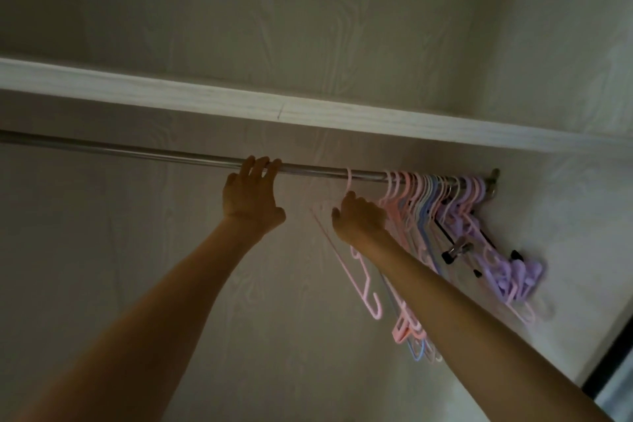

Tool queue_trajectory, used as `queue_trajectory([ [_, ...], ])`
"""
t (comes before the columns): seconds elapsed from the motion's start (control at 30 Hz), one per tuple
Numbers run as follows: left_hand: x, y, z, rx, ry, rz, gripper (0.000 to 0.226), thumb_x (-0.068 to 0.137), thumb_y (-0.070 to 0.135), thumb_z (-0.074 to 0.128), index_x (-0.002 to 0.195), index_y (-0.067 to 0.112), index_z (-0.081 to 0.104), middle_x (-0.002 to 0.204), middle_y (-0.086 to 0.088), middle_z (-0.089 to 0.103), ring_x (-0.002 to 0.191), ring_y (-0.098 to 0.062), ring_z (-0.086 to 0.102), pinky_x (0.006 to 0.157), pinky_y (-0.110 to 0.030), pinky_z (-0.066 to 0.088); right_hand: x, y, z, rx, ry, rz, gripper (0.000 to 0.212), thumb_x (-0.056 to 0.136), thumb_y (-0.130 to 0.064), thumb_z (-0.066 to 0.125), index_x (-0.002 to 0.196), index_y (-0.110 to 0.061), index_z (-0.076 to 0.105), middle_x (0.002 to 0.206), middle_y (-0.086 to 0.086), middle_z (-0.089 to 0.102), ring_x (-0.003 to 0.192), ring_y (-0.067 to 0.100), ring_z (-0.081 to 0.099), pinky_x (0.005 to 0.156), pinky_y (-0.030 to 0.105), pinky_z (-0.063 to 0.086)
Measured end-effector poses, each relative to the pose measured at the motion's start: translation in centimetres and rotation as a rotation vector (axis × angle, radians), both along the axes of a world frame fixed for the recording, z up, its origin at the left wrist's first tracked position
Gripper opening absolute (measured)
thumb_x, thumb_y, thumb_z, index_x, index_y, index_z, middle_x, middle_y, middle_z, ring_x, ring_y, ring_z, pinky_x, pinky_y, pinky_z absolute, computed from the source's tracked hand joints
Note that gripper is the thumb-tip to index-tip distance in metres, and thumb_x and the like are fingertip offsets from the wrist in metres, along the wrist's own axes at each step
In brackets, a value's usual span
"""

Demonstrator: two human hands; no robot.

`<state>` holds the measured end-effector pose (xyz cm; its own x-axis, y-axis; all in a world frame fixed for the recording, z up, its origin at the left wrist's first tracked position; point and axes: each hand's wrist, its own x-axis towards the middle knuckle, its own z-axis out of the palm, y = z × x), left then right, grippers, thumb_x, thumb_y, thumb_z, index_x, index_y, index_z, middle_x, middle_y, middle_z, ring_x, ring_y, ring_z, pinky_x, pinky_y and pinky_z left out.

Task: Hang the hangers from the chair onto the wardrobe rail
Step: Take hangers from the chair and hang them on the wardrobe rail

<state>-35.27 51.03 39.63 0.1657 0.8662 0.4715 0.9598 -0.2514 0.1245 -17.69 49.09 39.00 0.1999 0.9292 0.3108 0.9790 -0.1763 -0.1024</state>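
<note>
A metal wardrobe rail (pixel 137 151) runs across the wardrobe under a white shelf. My left hand (pixel 251 193) reaches up, its fingers resting on the rail and holding nothing else. My right hand (pixel 359 217) is shut on a pink hanger (pixel 346 271) just below its hook, and that hook sits over the rail. To the right, several pink, blue and purple hangers (pixel 445 202) hang bunched at the rail's right end. The chair is out of view.
The white shelf edge (pixel 239 103) lies just above the rail. The wardrobe's right side wall (pixel 565 216) stands close behind the bunched hangers, and black clip hangers (pixel 457 248) hang among them. Bare rail stretches left of my left hand.
</note>
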Motion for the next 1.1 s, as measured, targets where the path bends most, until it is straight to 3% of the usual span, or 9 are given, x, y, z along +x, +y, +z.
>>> queue_trajectory([
  [0.13,-0.2,-0.1,0.0,-0.003,0.025,-0.002,0.091,0.080,0.037,0.063,0.151,0.028,0.006,0.158,0.004,0.010,0.148,-0.019,0.005,0.116,-0.039,0.022,2.0,0.0,0.7,0.457,-0.134,0.150,0.051,0.091,-0.037,0.053,0.133,-0.011,0.039,0.124,0.013,0.052,0.111,0.030,0.051,0.089,0.038,0.041],
  [0.23,-0.2,-0.2,0.0,-0.008,0.033,0.000,0.092,0.081,0.037,0.063,0.151,0.028,0.004,0.159,0.004,0.008,0.148,-0.019,0.004,0.116,-0.040,0.022,3.4,1.3,1.4,0.372,-0.336,0.212,0.051,0.090,-0.039,0.054,0.135,-0.016,0.043,0.128,0.010,0.049,0.116,0.029,0.044,0.095,0.039,0.028],
  [0.33,-0.3,-0.2,0.1,-0.014,0.038,-0.003,0.093,0.080,0.038,0.064,0.151,0.029,0.004,0.159,0.005,0.007,0.148,-0.019,0.004,0.115,-0.040,0.023,5.0,1.7,1.5,0.381,-0.476,0.171,0.044,0.079,-0.036,0.068,0.117,-0.015,0.058,0.112,0.006,0.059,0.104,0.027,0.053,0.089,0.035,0.027],
  [0.6,0.0,0.2,-0.4,-0.021,0.033,0.011,0.095,0.080,0.033,0.064,0.151,0.029,0.000,0.159,0.005,0.003,0.148,-0.019,0.000,0.114,-0.041,0.026,8.7,0.9,1.2,0.424,-0.483,0.113,0.048,0.075,-0.033,0.072,0.115,-0.010,0.059,0.110,0.010,0.060,0.102,0.030,0.056,0.092,0.037,0.026],
  [0.77,-0.1,-0.9,-1.2,-0.049,0.048,0.018,0.094,0.084,0.028,0.059,0.151,0.025,-0.007,0.160,0.003,-0.010,0.148,-0.020,-0.008,0.120,-0.040,0.013,9.4,-1.0,1.1,0.440,-0.431,0.172,0.064,0.071,-0.031,0.075,0.127,-0.008,0.053,0.123,0.013,0.058,0.109,0.034,0.056,0.097,0.039,0.022],
  [0.83,0.1,-2.9,-2.1,-0.057,0.021,0.004,0.089,0.086,0.028,0.057,0.151,0.025,-0.003,0.160,0.002,-0.003,0.148,-0.020,-0.002,0.120,-0.039,0.015,9.2,-3.1,0.8,0.480,-0.415,0.223,0.056,0.075,-0.027,0.066,0.126,-0.007,0.053,0.120,0.013,0.059,0.108,0.034,0.057,0.096,0.038,0.025],
  [0.93,0.6,-7.3,-3.3,-0.069,-0.080,-0.083,0.074,0.087,0.027,0.057,0.150,0.025,0.018,0.155,0.000,0.024,0.142,-0.022,0.025,0.115,-0.039,0.027,9.0,-7.8,0.0,0.539,-0.398,0.287,0.042,0.074,-0.027,0.047,0.109,-0.010,0.060,0.106,0.009,0.064,0.096,0.030,0.061,0.088,0.036,0.043],
  [1.03,1.1,-12.1,-4.1,-0.121,-0.169,-0.186,0.051,0.088,0.025,0.054,0.138,0.025,0.044,0.137,0.001,0.053,0.120,-0.021,0.054,0.101,-0.036,0.043,9.3,-13.4,-1.5,0.471,-0.368,0.300,0.030,0.070,-0.020,0.056,0.099,-0.014,0.062,0.100,0.006,0.064,0.091,0.029,0.061,0.086,0.034,0.039],
  [1.1,1.9,-15.5,-4.8,-0.180,-0.190,-0.240,0.042,0.088,0.027,0.052,0.130,0.027,0.052,0.129,0.005,0.060,0.113,-0.019,0.059,0.094,-0.033,0.047,9.6,-18.0,-2.8,0.408,-0.306,0.280,0.023,0.073,-0.017,0.059,0.096,-0.013,0.065,0.101,0.005,0.064,0.093,0.028,0.061,0.088,0.033,0.041],
])
